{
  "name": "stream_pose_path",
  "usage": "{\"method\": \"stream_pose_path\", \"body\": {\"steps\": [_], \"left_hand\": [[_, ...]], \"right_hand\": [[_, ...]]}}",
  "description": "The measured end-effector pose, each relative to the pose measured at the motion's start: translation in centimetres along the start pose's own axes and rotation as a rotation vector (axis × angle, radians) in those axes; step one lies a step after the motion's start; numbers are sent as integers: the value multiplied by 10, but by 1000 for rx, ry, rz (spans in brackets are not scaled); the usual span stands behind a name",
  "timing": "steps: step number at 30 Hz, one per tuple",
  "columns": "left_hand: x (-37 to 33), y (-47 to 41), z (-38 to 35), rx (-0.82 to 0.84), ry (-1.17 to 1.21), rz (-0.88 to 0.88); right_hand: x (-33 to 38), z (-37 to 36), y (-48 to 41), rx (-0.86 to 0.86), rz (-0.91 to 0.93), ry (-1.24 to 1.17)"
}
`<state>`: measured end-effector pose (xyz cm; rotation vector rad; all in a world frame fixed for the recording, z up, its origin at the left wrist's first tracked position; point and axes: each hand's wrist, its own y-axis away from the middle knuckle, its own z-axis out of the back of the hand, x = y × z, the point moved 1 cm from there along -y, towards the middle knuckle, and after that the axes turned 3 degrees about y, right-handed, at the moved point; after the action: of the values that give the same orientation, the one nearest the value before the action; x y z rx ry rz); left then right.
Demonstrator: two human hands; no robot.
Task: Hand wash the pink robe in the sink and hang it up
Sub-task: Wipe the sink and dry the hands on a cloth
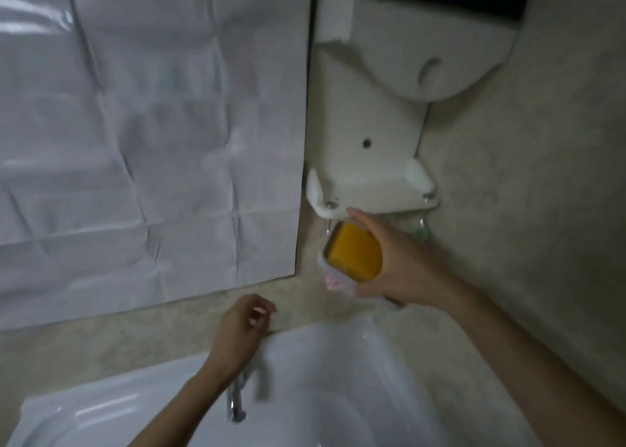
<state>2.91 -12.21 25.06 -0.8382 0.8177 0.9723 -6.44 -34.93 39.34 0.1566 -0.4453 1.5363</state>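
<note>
Fetching for the wash, probably: right grip (399, 267) clasps orange soap bar (354, 255) just below wall shelf (372, 189); left grip (237, 335) loosely curled, empty, above tap (235, 402).

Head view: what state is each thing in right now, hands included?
right hand: grips the soap bar, just under the wall shelf.
soap bar: orange, held off any surface.
left hand: holds nothing, fingers loosely curled, above the tap.
tap: no stream visible, though it is blurred.
sink: no robe in the visible part.
pink robe: not in view.
</note>
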Motion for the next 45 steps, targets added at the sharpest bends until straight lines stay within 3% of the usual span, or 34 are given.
{"method": "stream_pose_path", "body": {"steps": [4, 6, 8, 10, 12, 15, 18, 22, 25, 27, 29, 31, 34, 36, 39, 41, 43, 45], "left_hand": [[-32, 4, 2, 29, 84, -97], [-41, 11, 7, 53, 60, -78], [-42, 8, 15, 97, 109, 62], [-36, 21, 29, 335, 249, 201], [-35, 27, 41, 410, 194, 209], [-46, 35, 57, 194, 169, 205], [-56, 51, 63, -30, 60, 18], [-62, 55, 67, -60, 9, -108], [-63, 56, 69, -78, -1, -138], [-64, 49, 64, -86, -46, -147], [-69, 34, 48, -3, -137, -213], [-82, 13, 18, 150, -237, -329], [-110, -32, -46, 205, -475, -598], [-128, -60, -84, 245, -665, -643], [-135, -107, -122, 344, -807, -440], [-134, -134, -135, 355, -884, -288], [-132, -148, -140, 443, -762, -103], [-130, -154, -143, 600, -586, 105]], "right_hand": [[5, 76, -58, -27, -81, 364], [-1, 93, -92, 22, -122, 475], [-15, 97, -120, 136, -167, 528], [-29, 92, -137, 245, -194, 541], [-38, 81, -147, 307, -189, 534], [-44, 68, -159, 341, -154, 518], [-52, 64, -168, 339, -121, 501], [-59, 60, -172, 176, -38, 630], [-53, 60, -153, 4, -31, 386], [-48, 49, -124, -323, 7, 98], [-46, 24, -84, -787, 70, -45], [-58, -8, -54, -927, 153, -8], [-94, -40, -41, -771, 208, 204], [-122, -45, -51, -449, 100, 448], [-162, -47, -80, -71, 73, 565], [-173, -42, -98, 76, 64, 479], [-163, -36, -107, 219, 27, 411], [-153, -34, -114, 259, -11, 490]]}}
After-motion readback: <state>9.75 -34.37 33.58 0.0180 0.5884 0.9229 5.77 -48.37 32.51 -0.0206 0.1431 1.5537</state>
